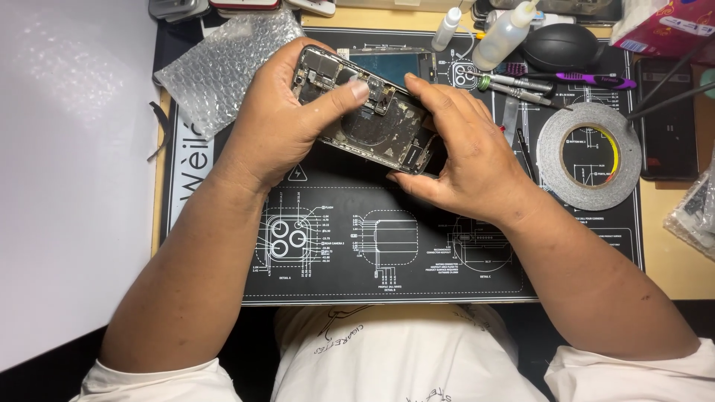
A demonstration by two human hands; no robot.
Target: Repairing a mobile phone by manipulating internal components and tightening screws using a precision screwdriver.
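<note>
— What's in your hands?
— My left hand and right hand both grip the opened grey phone shell, above the black printed mat's far edge.
— Anything close?
— A grey tape roll at the right edge.

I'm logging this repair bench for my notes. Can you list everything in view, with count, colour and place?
opened phone: one, dark, insides showing, held over the mat
work mat: one, black with white diagrams, middle of the bench
bubble wrap: one piece, clear, upper left of the mat
tape roll: one, grey, right side of the mat
squeeze bottles: two, clear and white, top edge
air blower: one, black, top right
screwdrivers: about three, silver and purple, left of the tape roll's top
white board: one, far left
left hand: one, gripping the phone's left end, thumb on its insides
right hand: one, gripping the phone's right end
</note>
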